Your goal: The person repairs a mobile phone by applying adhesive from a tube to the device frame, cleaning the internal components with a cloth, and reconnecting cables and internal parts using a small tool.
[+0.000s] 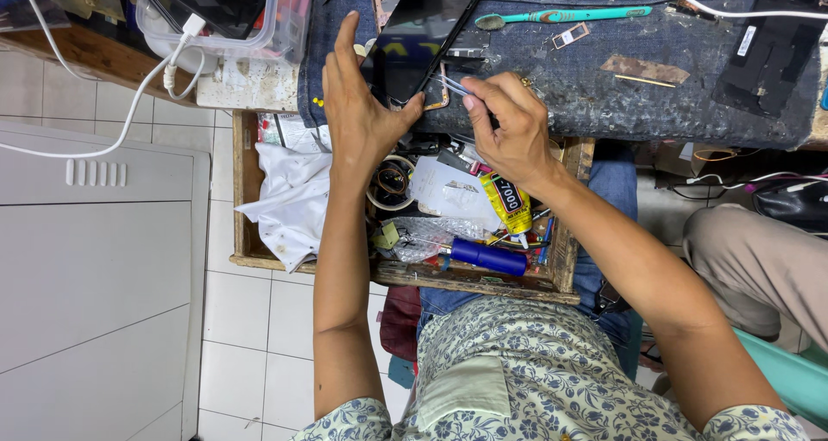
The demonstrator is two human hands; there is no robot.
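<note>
A black phone screen panel (423, 35) is tilted up off the phone body (435, 96) lying on a denim-covered bench (604, 87). My left hand (362, 104) props the panel, thumb at its lower edge and fingers along its left side. My right hand (509, 126) pinches thin metal tweezers (453, 85), their tips reaching under the lifted panel. Whatever lies beneath the panel is hidden.
An open wooden drawer (250, 251) below the bench holds a white cloth (289, 195), tape rolls (392, 182), a yellow glue tube (507, 204) and a blue cylinder (489, 256). A teal toothbrush (561, 15) lies on the denim. A clear plastic box (276, 27) and white cable (129, 104) are at left.
</note>
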